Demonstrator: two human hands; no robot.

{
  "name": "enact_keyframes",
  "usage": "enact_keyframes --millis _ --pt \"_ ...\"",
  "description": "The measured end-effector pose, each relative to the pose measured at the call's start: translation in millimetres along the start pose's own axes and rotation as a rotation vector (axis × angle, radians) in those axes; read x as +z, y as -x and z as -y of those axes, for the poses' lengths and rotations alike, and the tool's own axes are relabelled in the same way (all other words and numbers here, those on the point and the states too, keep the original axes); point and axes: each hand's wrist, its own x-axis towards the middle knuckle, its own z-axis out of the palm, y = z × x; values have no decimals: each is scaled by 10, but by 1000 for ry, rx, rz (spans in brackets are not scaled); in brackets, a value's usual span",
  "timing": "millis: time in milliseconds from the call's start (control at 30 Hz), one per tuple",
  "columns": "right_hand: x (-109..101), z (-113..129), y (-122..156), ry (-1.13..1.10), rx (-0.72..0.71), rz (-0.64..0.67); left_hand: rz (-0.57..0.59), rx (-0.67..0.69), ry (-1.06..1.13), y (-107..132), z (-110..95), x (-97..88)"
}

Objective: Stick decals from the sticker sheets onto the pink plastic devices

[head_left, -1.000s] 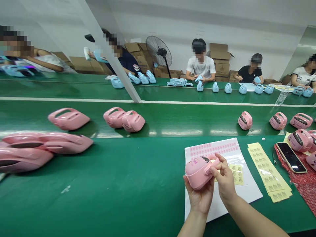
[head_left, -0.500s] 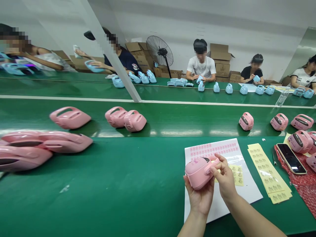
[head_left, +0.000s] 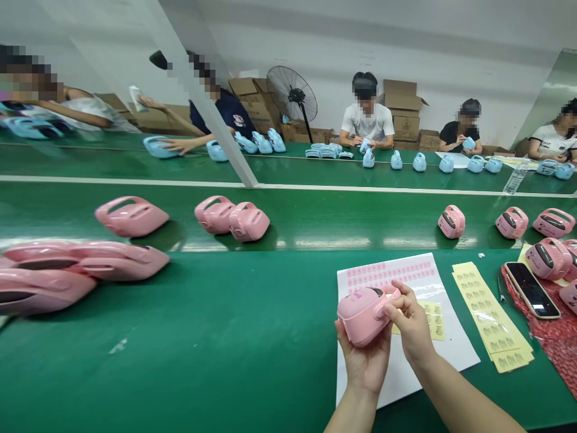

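A pink plastic casing with a carrying handle is held above a white sheet. My left hand cups it from below, fingers curled around its underside. With thumb and fingertips, my right hand pinches the handle at the casing's right side. Part of the dark window on the casing shows beside the handle. The sheet bears rows of small pink stickers, and a small yellow label sheet lies on it, partly behind my right hand.
Yellow label strips, a phone and red bubble wrap lie to the right. Pink casings stand at left and along the belt. Across the tables, people handle blue casings; a slanted white post crosses the view.
Pink casings on the belt and the blue row opposite have shifted slightly right. A co-worker's hand at upper left has lowered a blue casing to the table. My hands have barely moved.
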Motion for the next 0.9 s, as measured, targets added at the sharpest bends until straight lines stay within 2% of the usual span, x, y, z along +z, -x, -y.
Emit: enact_keyframes --millis 167,400,700,800,900 --pt "-10 -94 16 58 -60 15 -36 -7 -102 15 8 -1" --pt "-4 -203 25 240 -251 -66 -95 -79 -157 11 -8 13" --pt "-7 -250 32 354 -237 -60 -182 -104 -138 68 -76 -58" --pt "-32 -264 -152 393 -196 -36 -204 -49 -131 106 -93 -82" --pt "-73 -280 -552 606 -111 -72 -253 -23 -156 165 -138 -85"
